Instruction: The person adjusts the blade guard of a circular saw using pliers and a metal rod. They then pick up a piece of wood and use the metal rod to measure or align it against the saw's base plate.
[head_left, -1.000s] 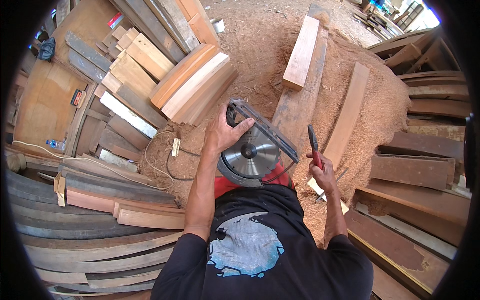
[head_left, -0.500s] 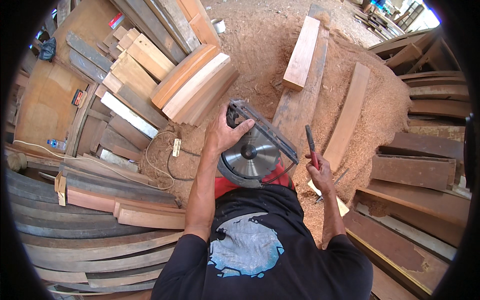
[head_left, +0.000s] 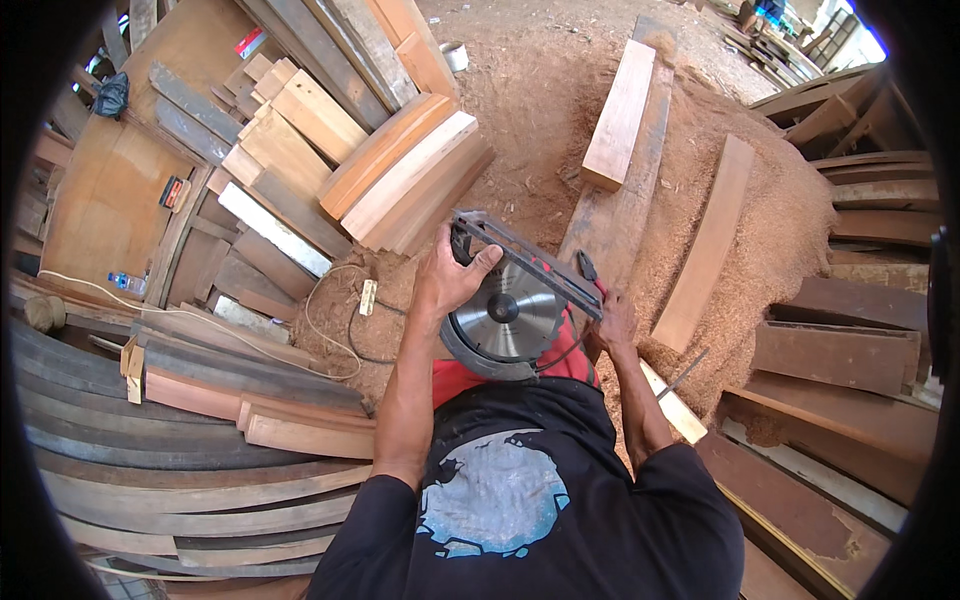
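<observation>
I grip a circular saw (head_left: 515, 318) with my left hand (head_left: 450, 272), thumb over the top, holding it tilted above my lap with its silver blade facing up. My right hand (head_left: 610, 315) is closed round red-handled pliers (head_left: 590, 270), right beside the saw's base plate; part of the pliers is hidden behind it. A pale offcut (head_left: 680, 410) with a thin dark bar across it lies just right of my right forearm.
Stacks of boards (head_left: 350, 180) crowd the left, more (head_left: 830, 350) line the right. Ahead, a light timber (head_left: 620, 110) rests on a weathered plank (head_left: 600, 230); another board (head_left: 705, 240) lies on sawdust. Looped cables (head_left: 330, 330) lie on the left floor.
My right hand and the pliers have moved left and slightly up, to the saw's base plate. My left hand and the saw have shifted only slightly.
</observation>
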